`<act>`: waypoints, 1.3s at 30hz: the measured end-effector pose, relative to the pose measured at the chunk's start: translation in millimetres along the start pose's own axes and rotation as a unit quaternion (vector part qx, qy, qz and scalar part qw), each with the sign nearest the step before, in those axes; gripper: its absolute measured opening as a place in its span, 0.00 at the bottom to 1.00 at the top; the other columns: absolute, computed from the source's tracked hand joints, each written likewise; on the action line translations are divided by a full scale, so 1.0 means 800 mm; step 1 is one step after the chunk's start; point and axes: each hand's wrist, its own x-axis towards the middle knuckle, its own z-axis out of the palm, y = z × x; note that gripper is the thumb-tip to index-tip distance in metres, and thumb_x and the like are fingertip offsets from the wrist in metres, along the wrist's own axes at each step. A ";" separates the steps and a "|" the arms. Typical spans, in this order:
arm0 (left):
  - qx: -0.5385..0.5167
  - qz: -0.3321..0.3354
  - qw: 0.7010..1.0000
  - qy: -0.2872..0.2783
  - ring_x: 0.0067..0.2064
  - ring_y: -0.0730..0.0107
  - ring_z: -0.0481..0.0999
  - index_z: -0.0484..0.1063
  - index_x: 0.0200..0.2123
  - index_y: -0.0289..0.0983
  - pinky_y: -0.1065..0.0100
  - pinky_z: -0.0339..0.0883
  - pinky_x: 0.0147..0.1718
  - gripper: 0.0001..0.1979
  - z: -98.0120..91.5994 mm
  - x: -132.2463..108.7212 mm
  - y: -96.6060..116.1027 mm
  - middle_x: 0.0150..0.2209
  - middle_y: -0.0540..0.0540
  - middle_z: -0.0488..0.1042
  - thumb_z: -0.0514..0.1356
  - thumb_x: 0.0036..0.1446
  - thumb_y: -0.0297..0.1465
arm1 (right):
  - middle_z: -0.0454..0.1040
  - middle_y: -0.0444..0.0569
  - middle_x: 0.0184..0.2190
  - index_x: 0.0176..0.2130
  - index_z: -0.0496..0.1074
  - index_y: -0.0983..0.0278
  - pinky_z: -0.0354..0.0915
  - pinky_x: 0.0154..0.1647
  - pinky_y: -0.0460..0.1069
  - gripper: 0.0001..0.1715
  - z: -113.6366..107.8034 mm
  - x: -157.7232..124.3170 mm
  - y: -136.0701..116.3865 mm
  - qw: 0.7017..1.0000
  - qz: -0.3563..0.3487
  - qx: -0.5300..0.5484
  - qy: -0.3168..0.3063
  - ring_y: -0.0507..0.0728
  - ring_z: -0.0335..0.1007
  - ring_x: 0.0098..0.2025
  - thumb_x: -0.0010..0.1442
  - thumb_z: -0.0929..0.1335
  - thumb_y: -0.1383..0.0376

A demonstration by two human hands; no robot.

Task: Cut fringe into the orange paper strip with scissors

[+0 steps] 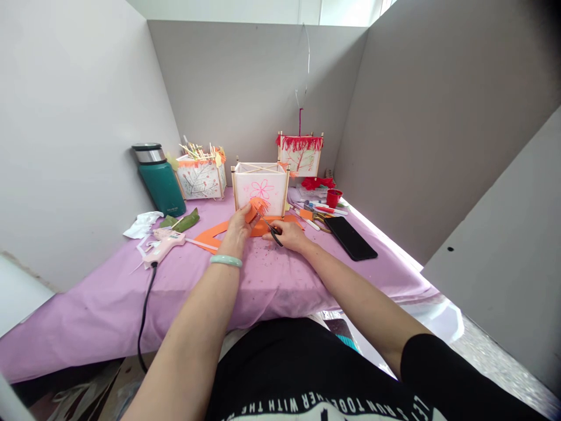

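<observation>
Orange fringed paper strip (259, 205) is pinched in my half-curled L hand (242, 222), near side of white wood-framed box w/ pink flower (262, 185), R hand (289, 235) wrapped round black-handled metal scissors (276, 235).

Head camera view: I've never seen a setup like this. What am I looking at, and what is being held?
There is no machine: a person works bare-handed, filmed from their head, looking forward and down. The left hand holds a fringed orange paper-like strip; the right hand holds dark-handled metal scissors beside it. On the purple cloth are a white box-shaped frame with a pink flower drawing, a teal bottle, a pale pink glue gun and a black phone.
</observation>
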 end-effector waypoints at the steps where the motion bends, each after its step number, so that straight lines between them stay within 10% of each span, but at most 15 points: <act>1: -0.001 0.000 1.000 0.000 0.33 0.73 0.75 0.69 0.26 0.35 0.66 0.71 0.40 0.05 0.000 0.000 0.000 0.27 0.50 0.74 0.60 0.50 0.20 | 0.68 0.40 0.22 0.29 0.71 0.64 0.47 0.25 0.44 0.23 0.000 0.000 0.000 1.000 0.001 -0.001 -0.001 0.48 0.60 0.24 0.51 0.67 0.46; 39: 0.038 -0.015 0.998 -0.038 0.35 0.70 0.75 0.72 0.29 0.36 0.66 0.70 0.39 0.06 0.002 -0.006 -0.004 0.30 0.48 0.76 0.60 0.48 0.21 | 0.74 0.46 0.28 0.37 0.73 0.62 0.50 0.26 0.44 0.23 0.005 0.003 0.002 0.998 0.009 -0.060 0.019 0.52 0.66 0.28 0.53 0.67 0.47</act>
